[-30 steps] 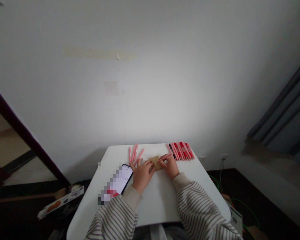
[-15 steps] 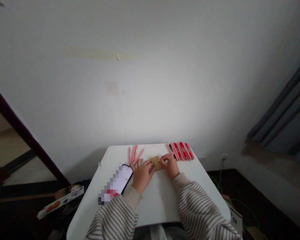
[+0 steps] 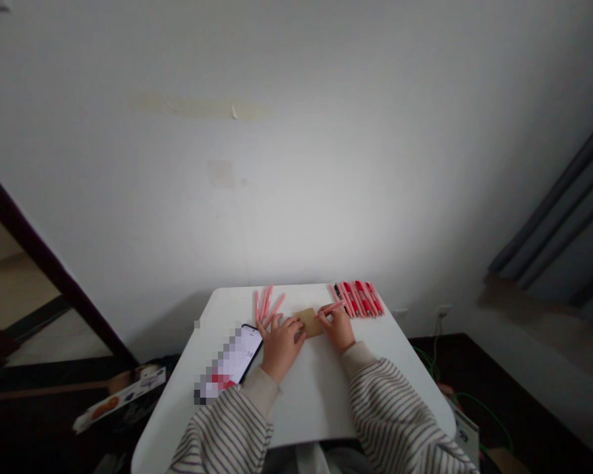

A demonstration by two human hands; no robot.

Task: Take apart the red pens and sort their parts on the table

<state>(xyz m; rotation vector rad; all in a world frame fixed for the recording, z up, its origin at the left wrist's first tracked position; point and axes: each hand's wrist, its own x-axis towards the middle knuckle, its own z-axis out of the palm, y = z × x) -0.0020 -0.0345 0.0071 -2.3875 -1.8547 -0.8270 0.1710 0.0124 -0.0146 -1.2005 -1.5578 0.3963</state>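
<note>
A small tan piece of paper or card (image 3: 309, 323) lies on the white table (image 3: 316, 401) between my hands. My left hand (image 3: 282, 342) rests on its left edge, fingers spread and lying flat. In my right hand (image 3: 338, 328) a pink pen (image 3: 333, 307) is pinched, tilted, with its tip at the card's right part. Several loose pink pens (image 3: 265, 301) lie fanned out just beyond my left fingers. Past my right hand, a row of pink, red and dark pens (image 3: 358, 299) lies side by side.
A phone (image 3: 247, 345) with a lit screen, partly pixelated, lies left of my left hand. Behind the table rises a pale wall (image 3: 296, 164). A grey curtain (image 3: 563, 217) hangs at the right. Green cables (image 3: 427, 359) and a box are on the floor at right.
The pen in my right hand has shifted very slightly. My left hand and the card look unmoved.
</note>
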